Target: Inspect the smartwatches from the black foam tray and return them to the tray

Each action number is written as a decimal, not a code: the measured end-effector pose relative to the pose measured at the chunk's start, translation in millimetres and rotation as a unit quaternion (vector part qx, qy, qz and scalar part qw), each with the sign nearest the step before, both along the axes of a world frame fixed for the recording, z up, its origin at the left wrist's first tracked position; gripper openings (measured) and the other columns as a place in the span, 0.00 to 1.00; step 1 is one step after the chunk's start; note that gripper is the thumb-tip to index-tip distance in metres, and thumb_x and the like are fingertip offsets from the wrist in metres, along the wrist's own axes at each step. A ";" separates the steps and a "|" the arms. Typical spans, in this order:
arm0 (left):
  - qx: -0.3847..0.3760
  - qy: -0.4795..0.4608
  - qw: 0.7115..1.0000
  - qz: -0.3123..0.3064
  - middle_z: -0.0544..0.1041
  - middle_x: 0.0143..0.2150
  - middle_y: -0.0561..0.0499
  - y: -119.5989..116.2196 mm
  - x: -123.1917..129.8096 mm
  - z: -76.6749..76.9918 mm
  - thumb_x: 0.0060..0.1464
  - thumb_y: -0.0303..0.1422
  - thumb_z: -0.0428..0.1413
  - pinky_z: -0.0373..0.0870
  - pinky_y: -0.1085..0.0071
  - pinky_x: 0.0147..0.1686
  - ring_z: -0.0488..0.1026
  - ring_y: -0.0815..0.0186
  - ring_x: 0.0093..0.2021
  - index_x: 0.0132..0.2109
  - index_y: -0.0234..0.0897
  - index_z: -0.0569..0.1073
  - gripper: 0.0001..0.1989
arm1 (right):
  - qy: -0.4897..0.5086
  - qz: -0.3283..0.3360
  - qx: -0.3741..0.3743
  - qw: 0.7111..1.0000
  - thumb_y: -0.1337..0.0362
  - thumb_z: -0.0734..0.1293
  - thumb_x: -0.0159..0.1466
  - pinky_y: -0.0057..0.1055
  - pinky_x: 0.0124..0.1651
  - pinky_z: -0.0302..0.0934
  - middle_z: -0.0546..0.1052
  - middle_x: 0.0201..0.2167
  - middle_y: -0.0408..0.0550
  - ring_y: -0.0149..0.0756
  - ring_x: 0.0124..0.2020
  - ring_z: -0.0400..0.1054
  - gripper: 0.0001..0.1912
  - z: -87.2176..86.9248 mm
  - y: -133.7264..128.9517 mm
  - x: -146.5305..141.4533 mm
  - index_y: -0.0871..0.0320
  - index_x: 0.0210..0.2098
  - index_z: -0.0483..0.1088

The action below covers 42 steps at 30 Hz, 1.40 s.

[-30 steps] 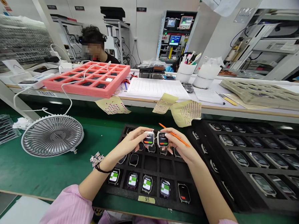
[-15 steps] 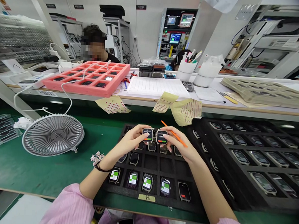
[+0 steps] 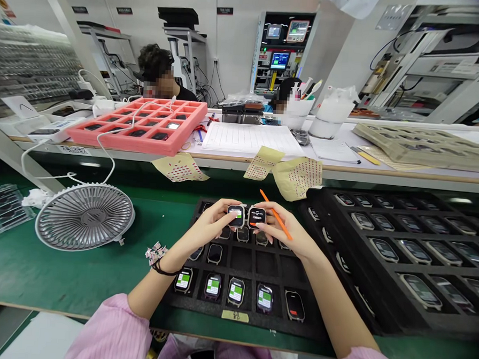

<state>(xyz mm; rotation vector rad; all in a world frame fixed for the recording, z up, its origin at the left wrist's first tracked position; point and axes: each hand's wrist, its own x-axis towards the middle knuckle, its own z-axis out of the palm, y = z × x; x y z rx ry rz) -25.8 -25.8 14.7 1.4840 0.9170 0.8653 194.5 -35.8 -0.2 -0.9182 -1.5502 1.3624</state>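
Note:
My left hand [image 3: 214, 221] grips a square watch [image 3: 235, 213] whose lit screen shows white and green, its thumb on the screen. Beside it, my right hand [image 3: 287, 227] holds a second watch [image 3: 257, 216] with a dark screen, some text and a red-orange patch; the thumb lies at its lower edge. An orange stick [image 3: 275, 214] also rests in my right hand, sloping across the fingers. Both watches are held side by side above a black foam tray [image 3: 233, 308]. In its front row sit several watches with green-and-white screens and one dark watch [image 3: 295, 305] with a red mark.
A grey fan [image 3: 85, 216] and small scraps [image 3: 156, 253] lie left. Another black tray [image 3: 382, 283] of watches stands right. Behind are a shelf edge [image 3: 232, 160], a pink tray [image 3: 177, 141], papers [image 3: 252, 139] and white tubs [image 3: 326, 120]. Two people sit beyond.
The left watch's screen has changed to white and green. My right thumb has moved down its watch, and the orange stick is steeper. A person behind has shifted right.

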 end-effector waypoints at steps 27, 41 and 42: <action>0.024 0.007 1.000 -0.010 0.75 0.48 0.45 2.0 -0.3 -6.4 0.52 0.38 0.61 0.72 0.72 0.35 0.72 0.68 0.36 0.52 0.36 0.69 0.21 | -0.003 -0.026 -0.013 1.000 0.59 0.72 0.58 0.24 0.21 0.60 0.74 0.41 0.48 0.32 0.29 0.73 0.18 -0.6 -0.1 1.5 0.54 0.46 0.69; -0.028 0.000 0.999 0.035 0.71 0.29 0.54 -2.0 4.3 3.1 0.56 0.45 0.56 0.59 0.79 0.19 0.64 0.74 0.23 0.39 0.36 0.73 0.15 | 0.005 -0.100 -0.025 0.995 0.53 0.71 0.60 0.25 0.17 0.54 0.72 0.29 0.44 0.28 0.18 0.66 0.12 1.0 -2.1 -4.3 0.55 0.36 0.73; -0.026 0.001 0.999 0.031 0.71 0.29 0.54 -1.8 4.1 3.1 0.56 0.45 0.55 0.57 0.79 0.18 0.63 0.75 0.22 0.40 0.36 0.74 0.16 | 0.004 -0.097 -0.023 0.995 0.53 0.70 0.60 0.25 0.17 0.55 0.72 0.29 0.44 0.28 0.18 0.65 0.12 0.9 -2.1 -4.0 0.55 0.37 0.73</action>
